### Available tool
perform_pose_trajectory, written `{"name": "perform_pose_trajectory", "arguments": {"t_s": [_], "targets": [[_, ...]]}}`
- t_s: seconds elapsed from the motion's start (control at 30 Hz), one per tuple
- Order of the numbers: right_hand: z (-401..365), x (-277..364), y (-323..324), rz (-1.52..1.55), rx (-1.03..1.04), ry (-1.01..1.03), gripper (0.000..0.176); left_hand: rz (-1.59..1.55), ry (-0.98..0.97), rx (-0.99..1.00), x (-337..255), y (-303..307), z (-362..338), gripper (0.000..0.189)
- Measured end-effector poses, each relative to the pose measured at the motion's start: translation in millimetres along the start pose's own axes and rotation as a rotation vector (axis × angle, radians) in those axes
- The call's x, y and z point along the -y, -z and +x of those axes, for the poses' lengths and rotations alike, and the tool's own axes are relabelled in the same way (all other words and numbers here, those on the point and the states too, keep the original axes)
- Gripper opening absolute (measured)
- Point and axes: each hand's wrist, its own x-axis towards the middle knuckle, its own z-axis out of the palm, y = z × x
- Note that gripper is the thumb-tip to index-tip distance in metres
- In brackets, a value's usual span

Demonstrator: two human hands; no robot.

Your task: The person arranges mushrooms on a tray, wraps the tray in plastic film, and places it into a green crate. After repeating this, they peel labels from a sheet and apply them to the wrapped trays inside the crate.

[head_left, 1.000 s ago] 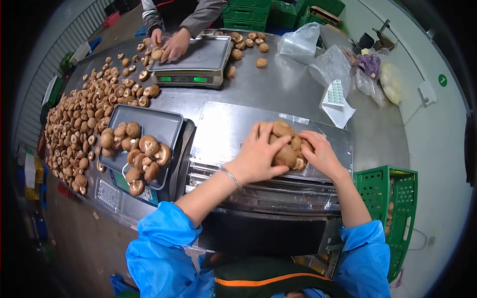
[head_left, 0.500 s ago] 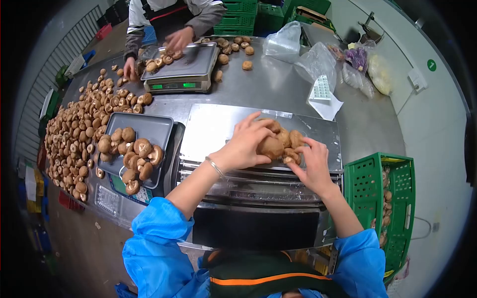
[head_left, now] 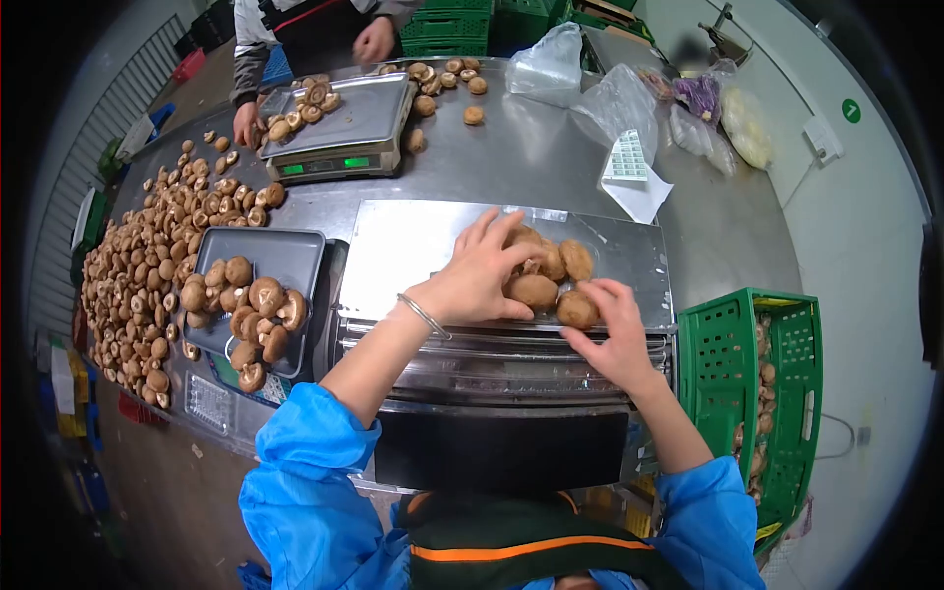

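Several brown mushrooms point(head_left: 532, 292) sit in a close group on the metal plate point(head_left: 393, 254) of the machine in front of me. My left hand point(head_left: 484, 270) arches over the left side of the group, its fingers apart and touching the mushrooms. At the group's lower right, my right hand point(head_left: 612, 329) has its fingers apart, with the fingertips against a round mushroom point(head_left: 577, 310). Whatever lies under the mushrooms is hidden.
Left of the plate, a grey tray point(head_left: 313, 258) holds more mushrooms, beside a large mushroom pile point(head_left: 138, 280). Across the table, a co-worker's hand point(head_left: 248, 125) is by a scale point(head_left: 339, 162). Plastic bags point(head_left: 548, 67) lie at the back; a green crate point(head_left: 710, 364) stands right.
The round mushroom by my right hand now shows its cap instead of its stem side. The co-worker's other hand has lifted away from the scale. The whole view has shifted slightly.
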Motion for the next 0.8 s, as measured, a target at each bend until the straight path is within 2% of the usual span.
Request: {"name": "perform_pose_trajectory", "arguments": {"t_s": [0.07, 0.1, 0.2, 0.23, 0.27, 0.37, 0.47, 0.5, 0.53, 0.6, 0.63, 0.73, 0.77, 0.8], "targets": [[-2.7, -6.4, -3.7, 0.003, 0.019, 0.053, 0.029, 0.01, -0.063, 0.08, 5.0, -1.9, 2.4, 0.061], [-4.8, -11.4, -6.3, 0.006, 0.044, 0.105, 0.03, -0.056, -0.06, 0.058, 7.1, -3.6, 1.5, 0.053], [-14.9, -25.0, -9.6, 0.052, -0.056, 0.174, 0.028, -0.237, -0.028, 0.088, 7.6, 0.0, 1.4, 0.052], [-12.0, -23.1, -11.4, 0.024, -0.07, 0.22, 0.028, -0.145, -0.032, 0.129, 8.8, -0.5, 2.8, 0.061], [-15.5, -22.4, -13.5, 0.025, -0.067, 0.22, 0.028, -0.146, -0.029, 0.129, 6.9, -1.5, 2.2, 0.061], [-14.7, -17.2, -13.0, 0.075, -0.083, -0.042, 0.032, 0.028, -0.02, -0.049, 6.1, 2.4, 4.8, 0.082], [-1.2, -4.7, -7.9, -0.013, 0.017, -0.103, 0.036, -0.046, 0.048, 0.07, 7.5, 6.7, 4.7, 0.082], [-1.6, -13.0, -13.2, -0.068, 0.027, 0.002, 0.036, -0.095, 0.02, 0.127, 10.9, 4.4, 5.2, 0.079], [-0.6, -12.0, -11.9, -0.068, 0.021, 0.005, 0.036, -0.09, 0.016, 0.125, 11.1, 4.9, 5.8, 0.079], [-2.5, -8.3, -9.9, 0.135, 0.136, -0.199, 0.034, 0.081, -0.022, 0.116, 9.4, 3.5, 1.3, 0.074], [-5.3, -13.6, -10.4, 0.159, 0.119, -0.163, 0.033, 0.127, -0.077, 0.008, 6.2, 5.4, -3.1, 0.064], [-15.8, -22.0, -14.1, 0.19, 0.042, -0.091, 0.032, 0.076, -0.158, 0.065, -1.1, 9.1, -2.1, 0.056], [-19.4, -26.2, -15.7, 0.189, 0.044, -0.09, 0.032, 0.004, -0.16, 0.026, -3.2, 8.9, -1.2, 0.048], [-21.7, -31.2, -17.4, 0.147, 0.025, -0.023, 0.032, 0.006, -0.159, 0.024, -2.8, 8.2, -0.6, 0.048]]}}
